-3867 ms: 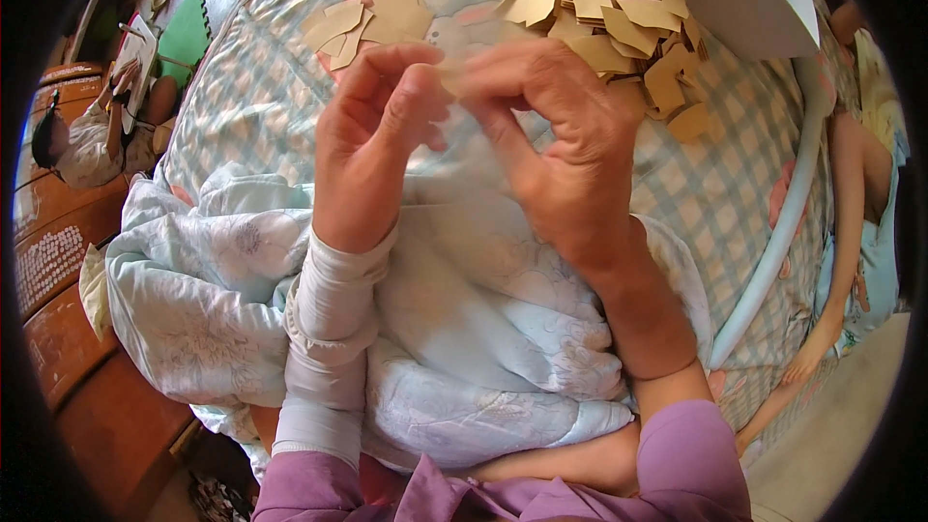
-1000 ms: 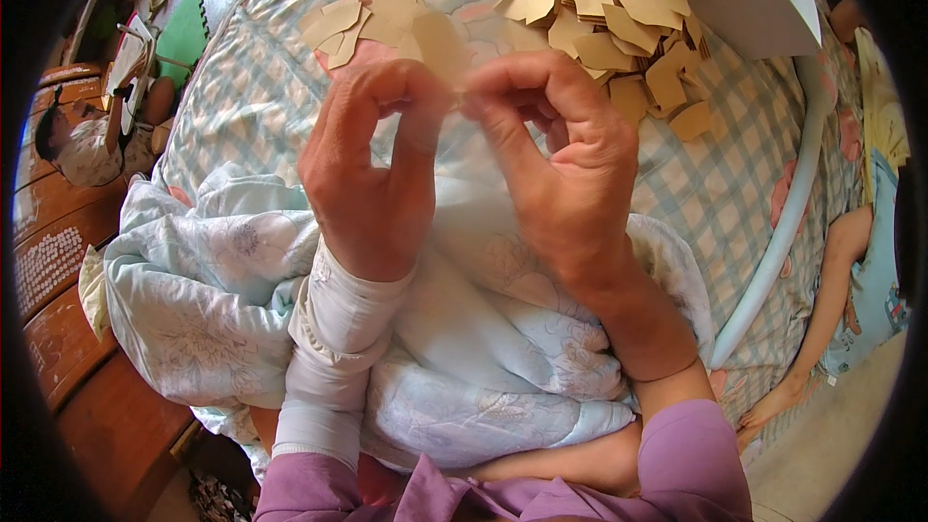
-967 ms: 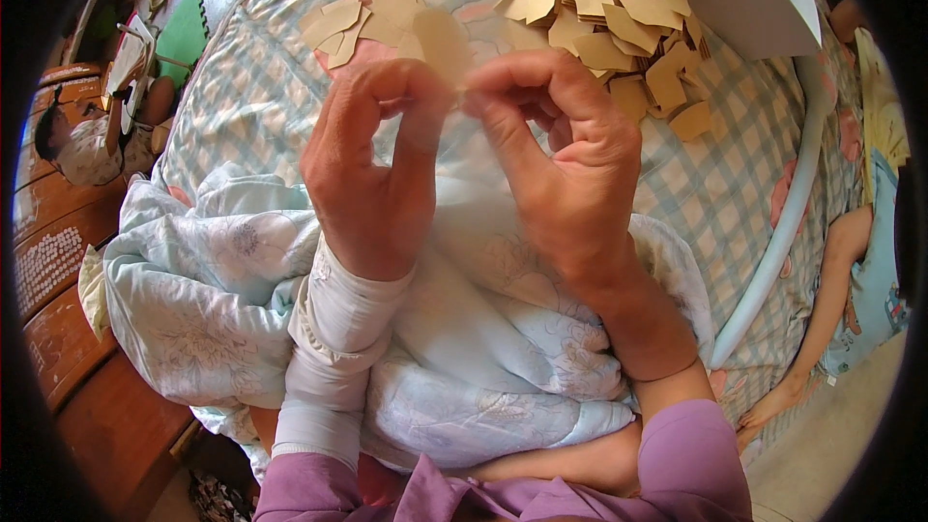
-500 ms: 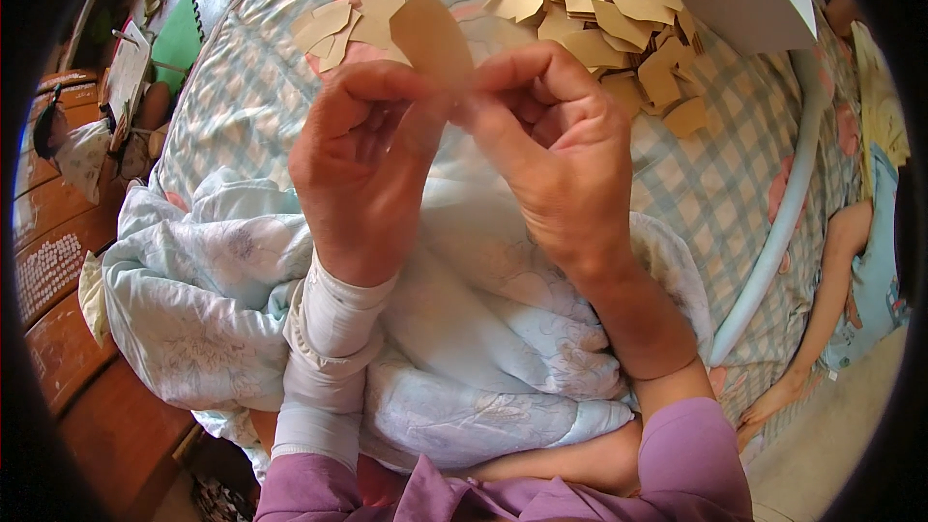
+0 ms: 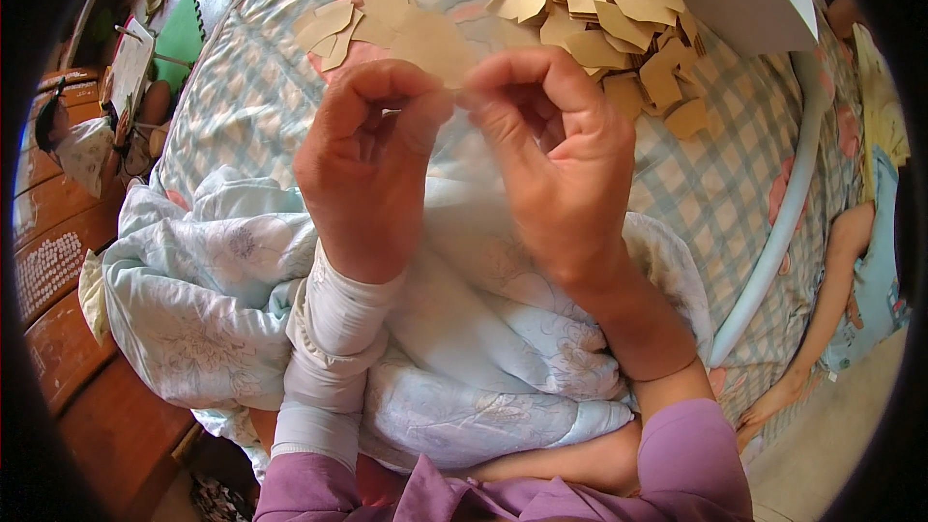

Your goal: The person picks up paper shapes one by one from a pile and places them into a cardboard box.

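Observation:
Between both hands, above the bed, is a curved tan card piece (image 5: 433, 46), smeared by motion. My left hand (image 5: 360, 169) is closed in a pinch at its lower edge, thumb against forefinger. Fingertips of my right hand (image 5: 570, 159) are also pinched at the card's lower right corner, close to the left fingertips. Beyond my left hand lies a small group of flat tan pieces (image 5: 327, 27) on the sheet. A larger heap of similar card pieces (image 5: 623, 29), some in stacks, sits past my right hand.
A pale blue quilt (image 5: 222, 300) covers my lap on the checked bedsheet (image 5: 677, 179). A white panel (image 5: 744, 0) stands at far right, near a light blue tube (image 5: 773, 242). Another person's limb (image 5: 822, 290) rests at right. Wooden drawers (image 5: 106, 406) and a green notebook (image 5: 180, 39) are at left.
The card piece, upright and clearer before, has tilted and blurred in my fingers. My right fingers have shifted slightly, and both hands stay in about the same place.

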A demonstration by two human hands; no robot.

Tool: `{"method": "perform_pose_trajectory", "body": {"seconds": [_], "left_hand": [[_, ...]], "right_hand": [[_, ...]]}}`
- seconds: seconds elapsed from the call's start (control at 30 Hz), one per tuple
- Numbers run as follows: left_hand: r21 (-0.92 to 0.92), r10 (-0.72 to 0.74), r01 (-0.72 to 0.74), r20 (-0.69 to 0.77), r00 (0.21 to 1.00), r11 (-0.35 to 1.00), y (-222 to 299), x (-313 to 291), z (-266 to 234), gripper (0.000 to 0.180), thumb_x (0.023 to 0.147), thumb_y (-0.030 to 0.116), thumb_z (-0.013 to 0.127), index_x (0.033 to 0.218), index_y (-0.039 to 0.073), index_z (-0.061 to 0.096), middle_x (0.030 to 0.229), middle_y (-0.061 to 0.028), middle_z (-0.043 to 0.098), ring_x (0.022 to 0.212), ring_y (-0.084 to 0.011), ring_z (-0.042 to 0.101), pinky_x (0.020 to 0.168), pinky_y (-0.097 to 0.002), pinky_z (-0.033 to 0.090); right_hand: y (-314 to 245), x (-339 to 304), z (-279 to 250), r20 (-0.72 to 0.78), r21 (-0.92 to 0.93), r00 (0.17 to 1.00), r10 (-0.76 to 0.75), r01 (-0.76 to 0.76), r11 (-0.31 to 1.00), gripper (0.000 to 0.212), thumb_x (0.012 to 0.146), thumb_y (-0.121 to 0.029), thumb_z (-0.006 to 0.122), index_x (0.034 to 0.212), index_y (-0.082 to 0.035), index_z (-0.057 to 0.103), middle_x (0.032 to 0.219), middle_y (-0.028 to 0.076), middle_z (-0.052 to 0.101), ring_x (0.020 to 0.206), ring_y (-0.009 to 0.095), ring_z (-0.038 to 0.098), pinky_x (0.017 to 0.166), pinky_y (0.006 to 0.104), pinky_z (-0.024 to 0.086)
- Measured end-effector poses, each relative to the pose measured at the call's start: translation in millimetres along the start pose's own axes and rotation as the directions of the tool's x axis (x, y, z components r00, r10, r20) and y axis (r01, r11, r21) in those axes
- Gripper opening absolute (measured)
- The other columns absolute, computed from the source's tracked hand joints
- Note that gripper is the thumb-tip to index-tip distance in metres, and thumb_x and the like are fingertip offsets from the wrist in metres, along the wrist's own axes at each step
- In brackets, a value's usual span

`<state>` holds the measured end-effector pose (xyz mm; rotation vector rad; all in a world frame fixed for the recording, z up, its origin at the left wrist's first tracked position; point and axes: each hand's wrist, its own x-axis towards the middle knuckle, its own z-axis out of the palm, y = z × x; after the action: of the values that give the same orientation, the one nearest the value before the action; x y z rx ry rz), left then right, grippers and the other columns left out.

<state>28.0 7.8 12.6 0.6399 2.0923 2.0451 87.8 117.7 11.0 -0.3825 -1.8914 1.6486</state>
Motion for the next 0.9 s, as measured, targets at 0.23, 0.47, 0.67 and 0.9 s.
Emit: {"method": "perform_pose_trajectory", "body": {"seconds": [0.23, 0.47, 0.67, 0.9], "left_hand": [[-0.132, -0.032, 0.037, 0.042, 0.999, 0.991, 7, 0, 4, 0.011, 0.082, -0.009, 0.056, 0.091, -0.004, 0.054, 0.089, -0.0038, 0.057, 0.083, -0.0094, 0.056, 0.077, -0.0203, 0.044], [0.339, 0.162, -0.169, 0.049, 0.986, 0.925, -2, 0, -1, 0.005, 0.085, -0.003, 0.055, 0.089, -0.002, 0.058, 0.089, -0.0014, 0.058, 0.081, -0.0090, 0.054, 0.073, -0.0220, 0.045], [0.093, -0.033, 0.044, -0.121, 0.992, 0.995, -1, 14, -11, 0.020, 0.079, 0.002, 0.062, 0.098, 0.002, 0.059, 0.086, -0.0070, 0.059, 0.077, -0.0134, 0.054, 0.072, -0.0233, 0.043], [0.818, 0.110, -0.355, 0.344, 0.933, 0.452, -20, 15, -13, 0.030, 0.073, 0.004, 0.066, 0.103, 0.006, 0.061, 0.102, -0.0107, 0.061, 0.090, -0.0282, 0.058, 0.080, -0.0300, 0.046]], "right_hand": [[1, 2, 1, 0.071, 0.399, 0.964, 0.256, -0.263, 0.878, 0.005, 0.080, 0.000, 0.059, 0.086, -0.001, 0.058, 0.075, 0.005, 0.060, 0.067, 0.011, 0.059, 0.065, 0.0229, 0.047], [4, 2, -3, 0.048, -0.131, 0.989, -0.140, 0.145, 0.981, 0.012, 0.074, 0.003, 0.061, 0.083, -0.004, 0.058, 0.075, 0.009, 0.058, 0.069, 0.023, 0.059, 0.063, 0.0289, 0.047], [-2, 19, -25, -0.027, -0.401, 0.950, -0.311, 0.274, 0.874, 0.006, 0.083, 0.000, 0.060, 0.090, -0.001, 0.060, 0.084, 0.002, 0.060, 0.075, 0.007, 0.056, 0.070, 0.0194, 0.046], [1, 37, -66, -0.210, -0.597, 0.856, -0.472, 0.271, 0.755, 0.016, 0.086, -0.001, 0.057, 0.101, -0.001, 0.061, 0.090, 0.001, 0.060, 0.082, 0.006, 0.054, 0.075, 0.0182, 0.044]]}}
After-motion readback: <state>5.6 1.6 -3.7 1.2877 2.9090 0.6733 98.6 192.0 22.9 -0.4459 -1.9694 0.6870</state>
